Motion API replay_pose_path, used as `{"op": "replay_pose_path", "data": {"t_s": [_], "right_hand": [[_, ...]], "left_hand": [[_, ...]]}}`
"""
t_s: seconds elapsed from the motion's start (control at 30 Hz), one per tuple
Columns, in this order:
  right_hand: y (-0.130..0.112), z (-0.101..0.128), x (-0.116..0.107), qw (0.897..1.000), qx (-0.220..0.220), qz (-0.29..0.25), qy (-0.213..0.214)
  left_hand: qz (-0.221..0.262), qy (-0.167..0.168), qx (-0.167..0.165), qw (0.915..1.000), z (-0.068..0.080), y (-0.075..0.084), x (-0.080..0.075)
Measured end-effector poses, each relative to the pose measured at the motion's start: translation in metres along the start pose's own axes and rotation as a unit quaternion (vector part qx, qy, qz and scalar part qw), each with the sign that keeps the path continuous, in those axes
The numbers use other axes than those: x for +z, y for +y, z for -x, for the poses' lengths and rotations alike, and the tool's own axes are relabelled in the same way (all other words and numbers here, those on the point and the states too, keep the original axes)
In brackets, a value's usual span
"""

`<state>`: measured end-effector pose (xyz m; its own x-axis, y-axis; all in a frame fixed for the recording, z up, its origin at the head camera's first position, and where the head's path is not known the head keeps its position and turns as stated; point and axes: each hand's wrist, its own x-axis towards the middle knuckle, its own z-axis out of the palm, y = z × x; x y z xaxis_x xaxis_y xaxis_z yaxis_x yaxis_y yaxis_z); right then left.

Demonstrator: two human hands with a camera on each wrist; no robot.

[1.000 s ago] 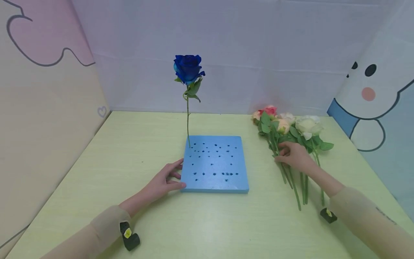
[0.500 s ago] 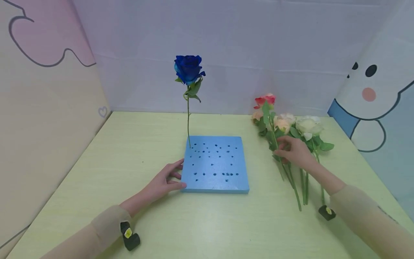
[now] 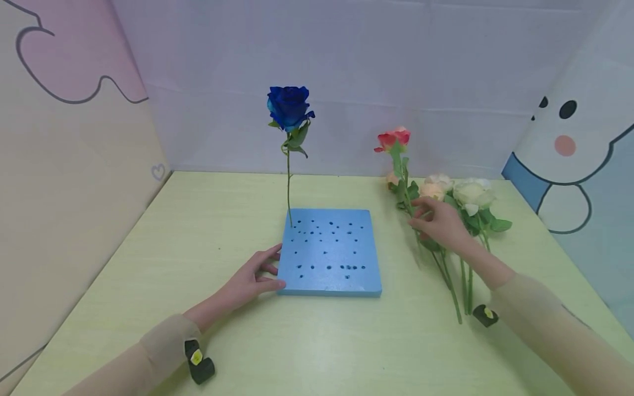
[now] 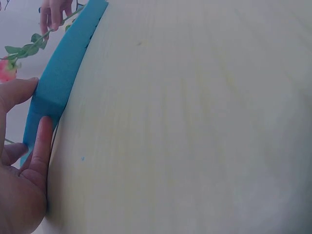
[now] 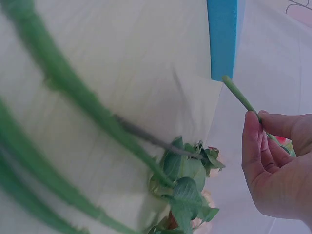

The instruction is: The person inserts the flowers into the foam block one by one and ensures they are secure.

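In the head view my left hand (image 3: 250,276) rests against the left edge of a blue foam board (image 3: 317,279) full of small holes, thumb at its near corner. The left wrist view shows the fingers (image 4: 45,134) pressing the board's side. My right hand (image 3: 441,223) pinches the stem of a coral-pink rose (image 3: 393,140), its bloom raised above the other flowers. The stem's cut end (image 5: 234,90) sticks out past thumb and forefinger in the right wrist view. A blue rose (image 3: 289,110) stands upright in a hole near the board's far left corner.
Several cream and peach flowers lie on the table at right: a white rose (image 3: 473,193), a peach bloom (image 3: 432,191), their green stems (image 3: 452,291) pointing toward me. A pale cloth wall (image 3: 346,71) backs the light wooden table (image 3: 218,203).
My right hand has lifted the coral-pink rose off the pile, raising its bloom and moving it left. My left hand and the board have stayed in place.
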<state>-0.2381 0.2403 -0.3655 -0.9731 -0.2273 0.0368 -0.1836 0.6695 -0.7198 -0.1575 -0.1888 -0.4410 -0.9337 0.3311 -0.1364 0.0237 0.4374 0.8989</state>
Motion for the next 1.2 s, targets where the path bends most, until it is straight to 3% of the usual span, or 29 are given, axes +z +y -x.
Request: {"op": "replay_pose_path", "data": {"t_s": [0.4,1.2], "right_hand": [[-0.025,-0.017,0.025,0.997,-0.04,-0.056,0.043],[-0.087,-0.058,0.078,0.989,-0.083,-0.114,0.036]], "left_hand": [[0.008,-0.001,0.0,1.0,0.001,0.002,0.0],[0.008,-0.003,-0.003,1.0,0.001,-0.001,0.0]]}}
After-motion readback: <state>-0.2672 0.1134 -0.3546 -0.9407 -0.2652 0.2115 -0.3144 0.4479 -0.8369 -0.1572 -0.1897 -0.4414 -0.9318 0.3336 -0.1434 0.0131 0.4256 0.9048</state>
